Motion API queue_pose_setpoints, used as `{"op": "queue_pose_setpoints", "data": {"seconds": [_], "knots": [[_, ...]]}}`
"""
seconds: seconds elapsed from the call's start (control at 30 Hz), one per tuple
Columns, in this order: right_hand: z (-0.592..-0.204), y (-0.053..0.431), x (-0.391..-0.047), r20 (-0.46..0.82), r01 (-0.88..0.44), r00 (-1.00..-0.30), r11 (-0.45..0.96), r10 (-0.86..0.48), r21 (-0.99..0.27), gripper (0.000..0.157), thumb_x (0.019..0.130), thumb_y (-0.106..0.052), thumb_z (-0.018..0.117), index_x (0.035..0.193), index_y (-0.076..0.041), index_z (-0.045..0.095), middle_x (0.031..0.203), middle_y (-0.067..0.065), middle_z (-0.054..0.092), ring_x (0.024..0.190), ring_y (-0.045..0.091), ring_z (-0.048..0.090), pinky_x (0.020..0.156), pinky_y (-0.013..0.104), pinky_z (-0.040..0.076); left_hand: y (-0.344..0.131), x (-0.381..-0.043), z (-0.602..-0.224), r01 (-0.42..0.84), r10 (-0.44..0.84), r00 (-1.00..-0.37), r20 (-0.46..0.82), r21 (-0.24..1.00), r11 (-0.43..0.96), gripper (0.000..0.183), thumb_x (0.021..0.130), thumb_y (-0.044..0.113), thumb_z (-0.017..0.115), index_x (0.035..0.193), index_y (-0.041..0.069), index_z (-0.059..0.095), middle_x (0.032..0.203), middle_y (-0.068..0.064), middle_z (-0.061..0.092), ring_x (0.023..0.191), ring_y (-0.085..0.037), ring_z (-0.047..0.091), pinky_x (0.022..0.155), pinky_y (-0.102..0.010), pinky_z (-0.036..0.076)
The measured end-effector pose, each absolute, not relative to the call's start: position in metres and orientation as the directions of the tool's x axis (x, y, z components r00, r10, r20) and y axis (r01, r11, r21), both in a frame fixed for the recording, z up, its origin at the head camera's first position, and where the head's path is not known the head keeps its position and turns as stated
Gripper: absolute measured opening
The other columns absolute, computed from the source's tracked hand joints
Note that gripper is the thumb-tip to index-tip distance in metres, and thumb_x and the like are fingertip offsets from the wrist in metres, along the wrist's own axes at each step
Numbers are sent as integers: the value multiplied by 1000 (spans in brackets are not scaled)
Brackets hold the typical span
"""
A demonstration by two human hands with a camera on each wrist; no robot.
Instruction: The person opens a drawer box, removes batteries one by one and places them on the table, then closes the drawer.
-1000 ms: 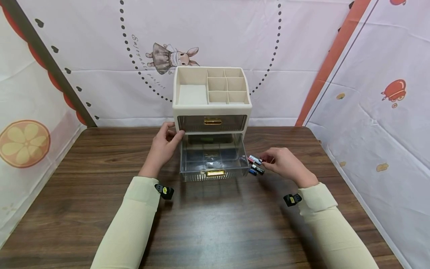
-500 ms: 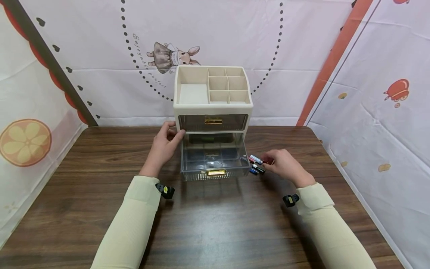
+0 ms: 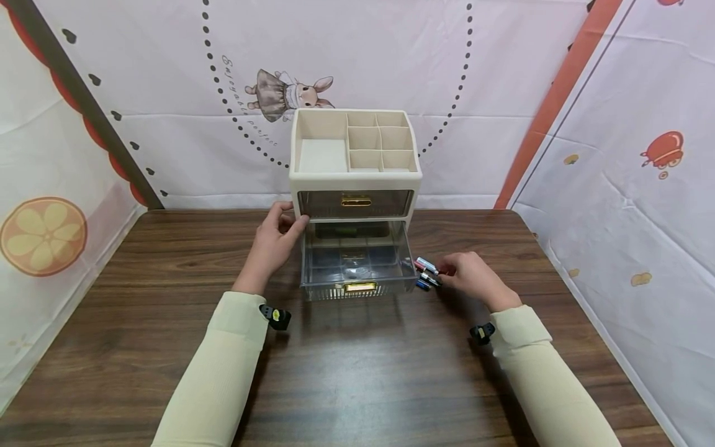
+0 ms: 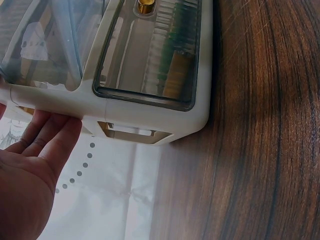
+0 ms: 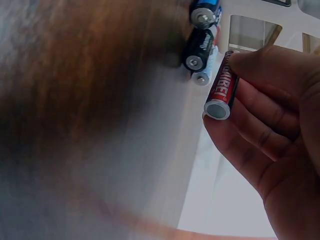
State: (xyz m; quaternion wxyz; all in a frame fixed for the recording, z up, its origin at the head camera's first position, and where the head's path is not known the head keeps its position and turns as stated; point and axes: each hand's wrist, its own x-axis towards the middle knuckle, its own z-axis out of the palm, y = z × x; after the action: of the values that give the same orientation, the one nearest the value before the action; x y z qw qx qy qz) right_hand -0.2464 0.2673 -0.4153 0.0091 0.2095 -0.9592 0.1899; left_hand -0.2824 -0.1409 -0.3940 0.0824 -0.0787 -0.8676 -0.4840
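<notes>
My left hand (image 3: 272, 242) grips the left side of a cream drawer organizer (image 3: 355, 181), thumb at its front edge and fingers (image 4: 62, 140) along the side wall. The organizer's lower clear drawer (image 3: 329, 293) is pulled out, its gold handle (image 3: 360, 287) facing me. To the right, my right hand (image 3: 472, 279) pinches a red and black battery (image 5: 223, 90) between thumb and fingertips, its flat end toward the right wrist camera. Close by on the table lie a black battery (image 5: 196, 51), a blue battery (image 5: 204, 14) and a pale blue battery (image 5: 202, 77), beside the drawer's right corner.
The organizer's smoky upper drawer (image 3: 324, 205) is closed, and open compartments (image 3: 364, 138) top it. A brown wood-grain table (image 3: 357, 379) carries everything. Printed cloth (image 3: 480, 155) hangs behind and at both sides.
My right hand has come slightly toward me, with the red and black battery still pinched. The left hand keeps its place on the organizer, and the lower drawer stays out.
</notes>
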Motion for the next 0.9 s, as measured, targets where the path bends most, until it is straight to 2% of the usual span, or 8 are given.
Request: {"op": "queue_pose_setpoints", "data": {"seconds": [0.53, 0.9], "knots": [[-424, 274, -250, 8, -335, -933, 862, -360, -381, 10, 88, -12, 69, 96, -6, 72, 84, 4, 70, 76, 14, 63, 68, 35, 52, -140, -285, -395, 224, 66, -973, 223, 822, 524, 59, 92, 63, 50, 136, 24, 43, 114, -13, 61, 100, -28, 59, 82, -47, 48], [-427, 276, -253, -3, -344, -928, 857, -374, -384, 11, 89, -12, 67, 97, -7, 73, 85, 4, 71, 77, 13, 64, 70, 36, 53, -140, -284, -394, 215, 62, -975, 215, 822, 528, 62, 91, 65, 49, 137, 24, 42, 116, -12, 60, 102, -29, 59, 83, -48, 48]]}}
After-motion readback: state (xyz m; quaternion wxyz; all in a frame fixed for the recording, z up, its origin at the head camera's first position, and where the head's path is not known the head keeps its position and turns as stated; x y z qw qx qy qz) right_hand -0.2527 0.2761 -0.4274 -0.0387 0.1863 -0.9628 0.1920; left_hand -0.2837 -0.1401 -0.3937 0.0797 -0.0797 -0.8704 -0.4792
